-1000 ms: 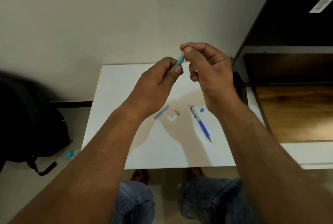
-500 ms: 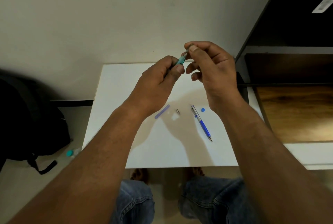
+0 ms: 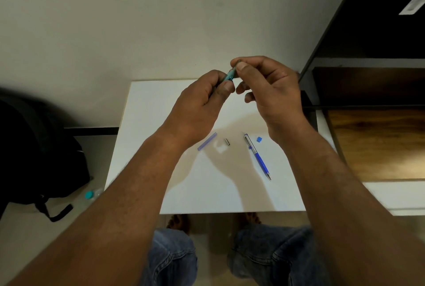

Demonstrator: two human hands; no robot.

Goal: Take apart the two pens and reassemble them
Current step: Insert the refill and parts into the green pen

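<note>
We hold the teal pen (image 3: 230,76) above the white table (image 3: 147,111): left hand (image 3: 202,104) closed around its barrel, right hand (image 3: 269,88) pinching its upper end between thumb and forefinger, other fingers loose. To work that end well, we judge: barrel still, twist along its axis. Below the grip lie the lilac tube (image 3: 207,141), metal sleeve (image 3: 226,142), blue pen (image 3: 258,156) and blue chip (image 3: 259,139), all apart.

No text, label, brand or number can be read anywhere. The pale strip (image 3: 412,2) on the dark cabinet (image 3: 379,21) at the upper right of the frame looks like a label, but it shows no legible marking.
</note>
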